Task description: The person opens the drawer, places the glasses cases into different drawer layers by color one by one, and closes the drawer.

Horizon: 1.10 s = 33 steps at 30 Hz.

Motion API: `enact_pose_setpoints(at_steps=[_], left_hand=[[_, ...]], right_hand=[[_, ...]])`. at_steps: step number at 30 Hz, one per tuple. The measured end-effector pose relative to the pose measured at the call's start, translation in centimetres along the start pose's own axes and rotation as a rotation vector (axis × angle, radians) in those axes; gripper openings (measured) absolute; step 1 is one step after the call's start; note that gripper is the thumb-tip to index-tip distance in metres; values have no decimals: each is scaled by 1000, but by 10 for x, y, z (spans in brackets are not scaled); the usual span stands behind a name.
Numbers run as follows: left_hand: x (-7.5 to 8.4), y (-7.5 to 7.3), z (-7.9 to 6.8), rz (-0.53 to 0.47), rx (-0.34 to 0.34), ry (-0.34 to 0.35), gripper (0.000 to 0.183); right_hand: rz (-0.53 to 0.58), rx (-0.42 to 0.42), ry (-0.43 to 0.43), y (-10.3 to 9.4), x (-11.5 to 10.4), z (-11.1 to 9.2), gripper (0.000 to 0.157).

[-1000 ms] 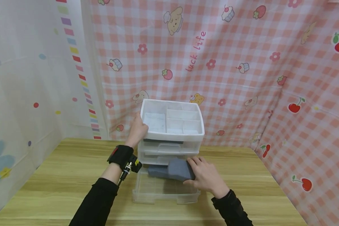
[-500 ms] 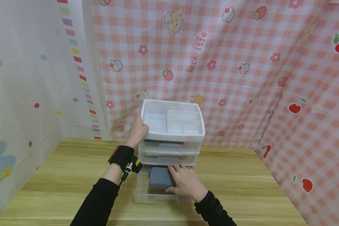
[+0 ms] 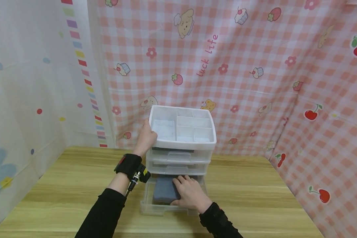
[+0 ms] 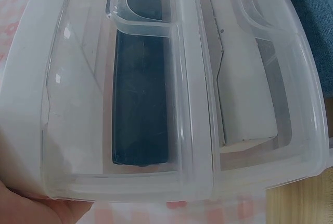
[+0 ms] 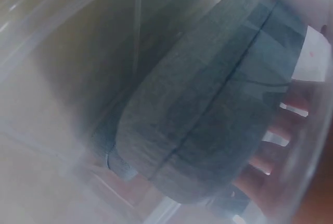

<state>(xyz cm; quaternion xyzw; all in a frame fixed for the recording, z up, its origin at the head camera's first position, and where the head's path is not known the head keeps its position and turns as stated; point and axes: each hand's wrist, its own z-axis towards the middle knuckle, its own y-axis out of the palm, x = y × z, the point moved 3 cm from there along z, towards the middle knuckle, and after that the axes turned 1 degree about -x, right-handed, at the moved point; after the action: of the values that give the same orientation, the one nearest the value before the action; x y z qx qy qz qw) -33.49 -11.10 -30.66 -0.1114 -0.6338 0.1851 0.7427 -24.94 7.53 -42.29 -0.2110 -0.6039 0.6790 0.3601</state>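
A white organizer with clear drawers stands on the table, its bottom drawer pulled out. My left hand grips the organizer's upper left edge; its thumb area shows at the lower left of the left wrist view. Over the pulled-out drawer, my right hand holds a grey-blue glasses case by its right side. In the right wrist view the case shows a long seam, with the fingers along its far side, seen through clear plastic. Another grey-blue item shows partly behind the case.
Through the upper drawer front a dark blue flat item shows; a white box lies in the drawer below. The organizer's top has several compartments. Wooden table surrounds it, with a checked curtain behind.
My right hand has moved left and down with the glasses case, from the drawer's right side to its left part, and turned it. My left hand stays on the organizer.
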Motion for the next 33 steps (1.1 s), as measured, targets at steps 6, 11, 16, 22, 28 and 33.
enact_pose_setpoints(at_steps=[6,11,16,22,28,33], left_hand=[[0,0,1,9,6,9,69],[0,0,1,7,10,7,70],[0,0,1,4,11,11,69],[1,0,0,-11,11,17,68],[1,0,0,-3,11,19,67],[2,-1,0,-1,7,18,67]], right_hand=[[9,6,5,4,1,3,76],[10,-1,1,7,0,5,74],[20,-5,-6,9,0,5,68],[134,-20,-33,6,0,1,57],[105,155,-162,-5,-6,-10,37],[53,357,-284,-11,-15,-23,20]])
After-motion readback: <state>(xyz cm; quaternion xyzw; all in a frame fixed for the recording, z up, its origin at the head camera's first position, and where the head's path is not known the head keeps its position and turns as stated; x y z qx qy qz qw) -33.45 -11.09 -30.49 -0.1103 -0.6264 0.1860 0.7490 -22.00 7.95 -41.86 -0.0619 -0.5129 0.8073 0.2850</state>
